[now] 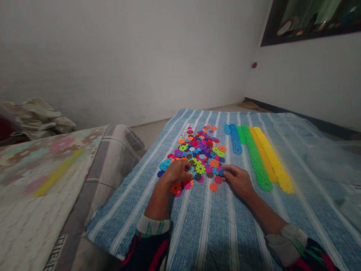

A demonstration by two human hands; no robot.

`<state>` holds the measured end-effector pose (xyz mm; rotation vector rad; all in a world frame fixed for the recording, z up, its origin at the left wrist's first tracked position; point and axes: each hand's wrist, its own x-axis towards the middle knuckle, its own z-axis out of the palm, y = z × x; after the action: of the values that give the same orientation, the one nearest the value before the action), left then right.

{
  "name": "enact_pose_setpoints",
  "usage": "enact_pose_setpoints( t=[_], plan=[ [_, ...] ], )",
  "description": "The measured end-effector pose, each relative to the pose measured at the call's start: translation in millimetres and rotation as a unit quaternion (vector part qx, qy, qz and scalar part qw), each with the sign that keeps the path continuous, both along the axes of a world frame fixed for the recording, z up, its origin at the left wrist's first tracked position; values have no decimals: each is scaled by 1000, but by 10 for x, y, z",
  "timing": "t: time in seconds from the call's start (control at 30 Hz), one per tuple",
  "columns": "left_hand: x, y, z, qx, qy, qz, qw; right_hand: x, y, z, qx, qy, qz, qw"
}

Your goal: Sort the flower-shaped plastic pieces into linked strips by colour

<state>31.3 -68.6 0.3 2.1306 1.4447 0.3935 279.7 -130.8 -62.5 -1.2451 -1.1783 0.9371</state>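
Note:
A loose heap of flower-shaped plastic discs [201, 146] in many colours lies on the striped blue cloth. At the heap's near left edge is my left hand [176, 172], its thumb and fingers curled together; whatever they hold, if anything, is hidden. My right hand [238, 180] reaches in from the near right side, with thumb and fingertips pinched on a blue flower disc [221, 172]. Right of the heap lie discs sorted by colour in long overlapping rows: a blue row [235, 139], a green row [256, 162], an orange row [263, 154] and a yellow row [275, 162].
The striped cloth [129, 195] covers the work surface. Clear plastic bags [332, 158] lie along its right side. A second surface with a floral cover [70, 150] stands at the left, with crumpled fabric [36, 114] behind. A pale wall [155, 56] rises beyond.

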Motion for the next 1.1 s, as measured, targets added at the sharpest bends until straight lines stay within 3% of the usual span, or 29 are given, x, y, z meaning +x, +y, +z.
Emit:
enact_pose_setpoints(
  t=[0.2,0.6,1.1],
  plan=[
    [93,-66,97,45,90,19,995,10,-2,-16,7,-13,7,1000],
    [163,-37,-8,76,128,7,989,-4,-7,5,-5,2,6,1000],
    [163,0,-3,92,182,-13,979,3,0,7,1,0,14,1000]
  ],
)
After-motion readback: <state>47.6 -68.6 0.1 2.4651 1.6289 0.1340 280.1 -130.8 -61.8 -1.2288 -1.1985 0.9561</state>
